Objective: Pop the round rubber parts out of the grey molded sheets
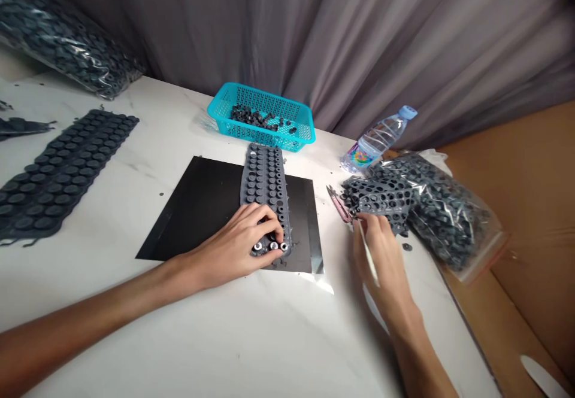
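Note:
A dark grey moulded rubber sheet (pixel 265 176) with rows of round knobs lies lengthwise on a black mat (pixel 188 206). My left hand (pixel 245 236) rests over its near end, with thumb and forefinger curled together at the edge of the sheet. Beside those fingertips, several round pieces with pale, shiny rims (pixel 274 246) sit in the near row. My right hand (pixel 380 245) is closed around a slim white stick-like tool (pixel 369 254). Its fingertips are by a heap of perforated grey rubber sheets (pixel 381 197), and the tool's far tip is hidden. Pink-handled thread snips (pixel 339 204) lie just left of them.
A turquoise basket (pixel 265 134) holding small dark parts stands behind the mat. Beyond the right hand are a water bottle (pixel 380 137) and a bag of grey parts (pixel 449 218). At left lie another knobbed sheet (pixel 67 173) and a large filled bag (pixel 67 39). A grey curtain hangs behind.

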Available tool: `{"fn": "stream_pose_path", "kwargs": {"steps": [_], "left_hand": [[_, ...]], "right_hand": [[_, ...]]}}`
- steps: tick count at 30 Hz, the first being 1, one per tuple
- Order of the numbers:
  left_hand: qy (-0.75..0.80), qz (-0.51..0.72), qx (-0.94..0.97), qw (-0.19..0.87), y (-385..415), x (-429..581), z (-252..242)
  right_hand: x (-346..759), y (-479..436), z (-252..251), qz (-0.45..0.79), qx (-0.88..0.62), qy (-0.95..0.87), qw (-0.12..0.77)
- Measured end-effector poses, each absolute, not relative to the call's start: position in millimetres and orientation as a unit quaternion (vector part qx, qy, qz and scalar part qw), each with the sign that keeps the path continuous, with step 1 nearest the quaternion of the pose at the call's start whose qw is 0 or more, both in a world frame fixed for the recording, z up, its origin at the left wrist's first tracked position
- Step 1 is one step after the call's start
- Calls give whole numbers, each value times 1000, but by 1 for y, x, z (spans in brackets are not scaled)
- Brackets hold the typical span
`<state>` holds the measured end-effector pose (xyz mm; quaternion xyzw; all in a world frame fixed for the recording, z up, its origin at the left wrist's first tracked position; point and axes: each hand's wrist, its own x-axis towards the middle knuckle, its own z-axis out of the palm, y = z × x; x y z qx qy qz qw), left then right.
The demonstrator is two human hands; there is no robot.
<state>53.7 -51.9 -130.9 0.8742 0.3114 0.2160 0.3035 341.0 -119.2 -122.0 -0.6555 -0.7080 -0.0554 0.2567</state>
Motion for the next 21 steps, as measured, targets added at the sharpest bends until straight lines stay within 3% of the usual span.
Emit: {"fn": "stream_pose_path", "kwargs": {"steps": [4, 7, 11, 15, 21], "left_hand": [[296, 218, 889, 273, -49, 49, -123], [303, 216, 899, 231, -45, 44, -118], [309, 209, 901, 222, -42, 41, -120], [306, 216, 901, 218, -44, 43, -123], [308, 234, 892, 233, -44, 45, -127]], "right_hand": [[339, -116, -116, -60, -678, -676, 284], [311, -117, -112, 77, -662, -687, 289], [281, -122, -113, 211, -519, -782, 273], [279, -121, -120, 189, -420, -852, 248], [282, -116, -119, 135, -421, -864, 239]]}}
